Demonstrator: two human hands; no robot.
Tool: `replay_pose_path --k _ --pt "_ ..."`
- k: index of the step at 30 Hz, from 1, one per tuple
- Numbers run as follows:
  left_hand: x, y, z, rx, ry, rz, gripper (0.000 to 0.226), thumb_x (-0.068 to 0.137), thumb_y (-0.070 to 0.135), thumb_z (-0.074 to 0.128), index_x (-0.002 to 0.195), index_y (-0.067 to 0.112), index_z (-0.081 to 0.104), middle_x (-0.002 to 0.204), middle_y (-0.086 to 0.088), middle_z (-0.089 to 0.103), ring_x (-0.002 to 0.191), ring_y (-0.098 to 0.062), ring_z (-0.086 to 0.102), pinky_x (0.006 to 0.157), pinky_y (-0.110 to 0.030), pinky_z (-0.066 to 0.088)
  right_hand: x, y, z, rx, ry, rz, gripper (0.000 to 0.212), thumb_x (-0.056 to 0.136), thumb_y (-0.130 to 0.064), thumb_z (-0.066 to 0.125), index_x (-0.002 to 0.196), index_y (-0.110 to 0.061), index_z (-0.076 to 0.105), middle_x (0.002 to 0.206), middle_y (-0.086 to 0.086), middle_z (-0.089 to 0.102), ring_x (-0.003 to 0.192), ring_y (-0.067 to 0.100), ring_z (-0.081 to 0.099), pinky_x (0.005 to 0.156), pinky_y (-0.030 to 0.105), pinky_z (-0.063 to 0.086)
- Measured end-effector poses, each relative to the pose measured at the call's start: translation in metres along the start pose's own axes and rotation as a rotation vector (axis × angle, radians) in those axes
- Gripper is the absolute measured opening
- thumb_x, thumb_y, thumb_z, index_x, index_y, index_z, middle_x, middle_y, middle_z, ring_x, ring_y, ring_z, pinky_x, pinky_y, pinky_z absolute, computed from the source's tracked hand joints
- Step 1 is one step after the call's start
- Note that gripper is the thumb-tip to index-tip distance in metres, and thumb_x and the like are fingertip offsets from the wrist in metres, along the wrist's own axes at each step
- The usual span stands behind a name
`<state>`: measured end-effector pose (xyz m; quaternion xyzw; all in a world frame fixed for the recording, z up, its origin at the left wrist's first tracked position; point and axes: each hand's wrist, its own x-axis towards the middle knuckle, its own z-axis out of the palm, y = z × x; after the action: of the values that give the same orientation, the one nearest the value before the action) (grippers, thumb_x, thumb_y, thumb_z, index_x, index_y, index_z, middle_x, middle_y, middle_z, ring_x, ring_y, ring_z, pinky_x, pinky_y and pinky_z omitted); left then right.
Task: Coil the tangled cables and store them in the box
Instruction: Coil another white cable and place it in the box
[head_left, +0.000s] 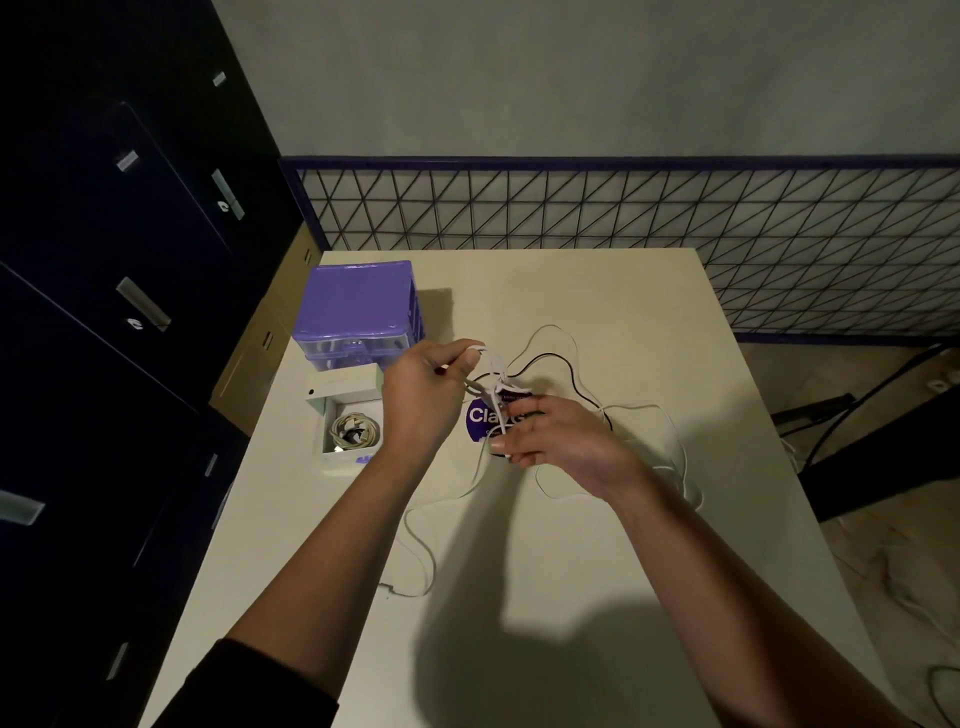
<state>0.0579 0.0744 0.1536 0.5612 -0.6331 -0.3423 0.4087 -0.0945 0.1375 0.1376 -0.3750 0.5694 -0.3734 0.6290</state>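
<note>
over table (545, 597) — both hands pinch, seemingly, white cable (494, 371)

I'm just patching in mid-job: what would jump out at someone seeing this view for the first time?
Two bare hands meet over the middle of the cream table, the left hand and right hand both pinching a thin white cable above a round purple label. More white and black cable sprawls loose around them. At the left, a small open white box already holds a coiled cable, in front of a purple plastic drawer unit.

purple label (480, 418) — text half-covered | white cable (415, 540) — end too small
</note>
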Motion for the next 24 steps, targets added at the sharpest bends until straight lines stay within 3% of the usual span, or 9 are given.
replay_pose_path --k 3,6,10,15,20,24 --pt "-0.002 -0.002 0.001 0.001 -0.002 -0.012 0.017 0.088 0.024 0.068 0.104 0.023 0.075 0.079 0.003 0.063 0.081 -0.021 0.063 0.079 -0.027 0.047 0.002 0.004 -0.003 -0.069 0.023 0.038 0.037 0.070 0.002 0.079 0.102 -0.005 0.061 0.076 0.007 0.068 0.071 0.021 0.060 0.063 0.024 0.050" --pt "-0.002 -0.004 0.002 -0.050 0.028 -0.048 0.016 0.089 0.025 0.067 0.102 0.022 0.076 0.081 -0.003 0.069 0.085 -0.028 0.067 0.082 -0.034 0.051 0.005 0.013 -0.005 -0.205 0.054 0.077 0.021 0.069 0.001 0.080 0.082 -0.009 0.067 0.074 0.008 0.066 0.061 0.015 0.059 0.056 0.019 0.049" --pt "0.002 -0.001 -0.003 -0.126 0.068 -0.111 0.019 0.089 0.025 0.067 0.106 0.017 0.075 0.075 0.003 0.072 0.077 -0.028 0.068 0.080 -0.041 0.057 0.008 0.033 -0.007 -0.371 0.104 0.148 0.022 0.062 -0.006 0.086 0.068 -0.012 0.066 0.071 0.013 0.068 0.062 0.022 0.059 0.067 0.033 0.049" --pt "0.004 -0.003 -0.004 -0.157 0.070 -0.148 0.019 0.090 0.023 0.067 0.105 0.017 0.075 0.075 0.003 0.072 0.072 -0.018 0.066 0.082 -0.042 0.057 0.008 0.044 -0.009 -0.409 0.161 0.167 0.024 0.066 -0.007 0.085 0.065 -0.012 0.062 0.059 0.002 0.062 0.042 0.006 0.053 0.045 0.010 0.042" --pt "0.008 -0.005 -0.006 -0.242 0.086 -0.198 0.017 0.091 0.016 0.065 0.103 0.011 0.075 0.075 -0.003 0.072 0.059 -0.006 0.059 0.072 -0.032 0.054 0.012 0.051 -0.018 -0.485 0.237 0.151 0.029 0.065 -0.008 0.086 0.060 -0.016 0.059 0.060 0.005 0.063 0.053 0.018 0.055 0.064 0.034 0.051" --pt "0.000 -0.004 0.002 -0.416 0.009 -0.345 0.011 0.090 0.017 0.066 0.089 0.021 0.076 0.080 -0.003 0.072 0.073 -0.014 0.064 0.080 -0.036 0.054 0.016 0.059 -0.020 -0.640 0.331 0.115 0.030 0.070 -0.013 0.079 0.064 -0.023 0.052 0.068 -0.004 0.058 0.065 0.020 0.057 0.062 0.033 0.048"
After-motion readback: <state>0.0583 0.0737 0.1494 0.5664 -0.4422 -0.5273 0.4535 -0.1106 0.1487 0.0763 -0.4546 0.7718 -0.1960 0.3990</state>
